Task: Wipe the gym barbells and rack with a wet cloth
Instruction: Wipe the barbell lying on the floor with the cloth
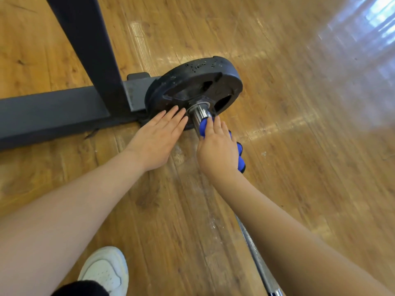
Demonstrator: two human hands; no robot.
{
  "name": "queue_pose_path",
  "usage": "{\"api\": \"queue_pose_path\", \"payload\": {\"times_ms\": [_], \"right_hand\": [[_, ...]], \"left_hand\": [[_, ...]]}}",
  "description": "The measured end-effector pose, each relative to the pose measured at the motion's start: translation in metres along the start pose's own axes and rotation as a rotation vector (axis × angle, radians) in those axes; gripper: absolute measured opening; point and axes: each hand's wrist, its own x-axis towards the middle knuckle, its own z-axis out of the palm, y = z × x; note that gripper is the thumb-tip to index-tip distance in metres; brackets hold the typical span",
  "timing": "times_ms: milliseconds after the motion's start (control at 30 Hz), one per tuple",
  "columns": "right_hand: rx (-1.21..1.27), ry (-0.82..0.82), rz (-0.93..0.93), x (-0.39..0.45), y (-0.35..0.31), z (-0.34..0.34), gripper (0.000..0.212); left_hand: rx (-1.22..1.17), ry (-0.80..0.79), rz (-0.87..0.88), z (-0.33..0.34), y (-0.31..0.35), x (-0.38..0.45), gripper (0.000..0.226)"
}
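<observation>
One blue wet cloth (204,126) sits pressed on the chrome steel sleeve (199,116) of one barbell, just below its collar, w/ more blue folds showing under the right hand (218,149) along its far side. The right hand grasps the cloth, fingers curled over it & round the sleeve. The left hand (157,136) lies flat & released, fingers straight, fingertips touching the face of the one round black rubber weight plate (195,90) loaded on that sleeve.

The plate stands tilted on its edge on the floor, its rim touching the black metal rack's base beam (55,112); one slanted black upright (85,43) rises from that beam at upper left. The barbell's knurled grey shaft (255,255) runs from under the right forearm down to the bottom edge.

Count: 1 plate, 1 bar, 1 cloth, 2 hands, 1 white sneaker (104,271) at bottom left.

Room: glossy wood-plank floor (299,103) lies open to the right & beyond the plate; left side is hemmed in by the rack.

Writing: raised lettering on the plate's upper rim, too blurred to read. Window glare streaks the floor at upper right.
</observation>
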Motion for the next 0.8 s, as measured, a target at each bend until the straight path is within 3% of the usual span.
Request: {"api": "queue_pose_path", "payload": {"times_ms": [167,300,367,567,800], "right_hand": [[-0.129,0.017,0.027,0.02,-0.029,0.0,0.063],[-0.353,0.016,-0.205,0.002,-0.026,0.008,0.057],[-0.351,-0.009,-0.243,-0.005,-0.016,0.009,0.057],[-0.064,-0.009,0.048,0.018,-0.019,-0.003,0.062],[-0.138,0.105,0.033,0.025,-0.038,0.009,0.06]], "left_hand": [[0.052,-0.002,-0.018,0.004,0.0,-0.001,0.07],[0.162,-0.037,0.001,0.004,-0.001,-0.002,0.067],[0.189,-0.048,0.008,0.005,-0.002,-0.002,0.065],[0.226,-0.042,0.023,0.008,-0.006,0.0,0.061],[0.295,-0.057,0.008,0.011,-0.005,-0.003,0.06]]}}
